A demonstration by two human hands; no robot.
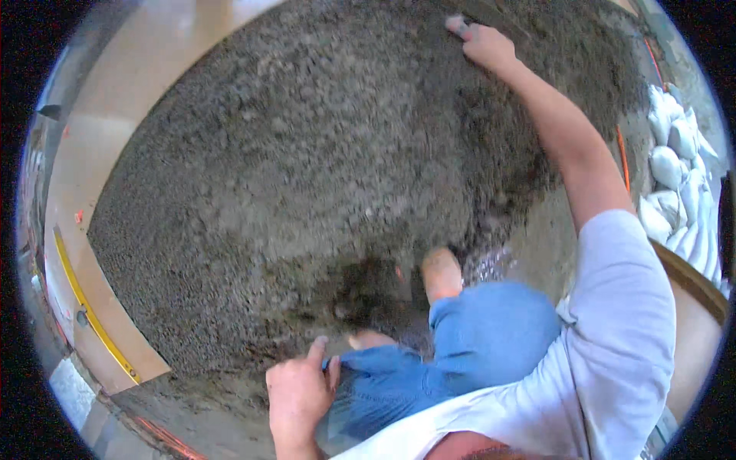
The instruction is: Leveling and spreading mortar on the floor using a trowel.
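My right arm reaches far out to the upper right, over the wet grey concrete (307, 138). There my right hand (489, 47) is closed round the handle of what looks like a hand trowel (491, 14); its long dark blade blends into the concrete and is only partly visible. Close to my body, my left hand (297, 392) is beside my left knee in blue jeans (383, 376). Its index finger and thumb are apart, and I see nothing held in it. My bare feet (442, 274) are at the near edge of the rough, pebbly concrete.
A pale curved board (100, 165) borders the concrete on the left, with a yellow spirit level (92, 314) lying on it. White filled bags (671, 176) are piled at the right, by an orange bar (622, 157). A wooden edge (690, 280) is near my right elbow.
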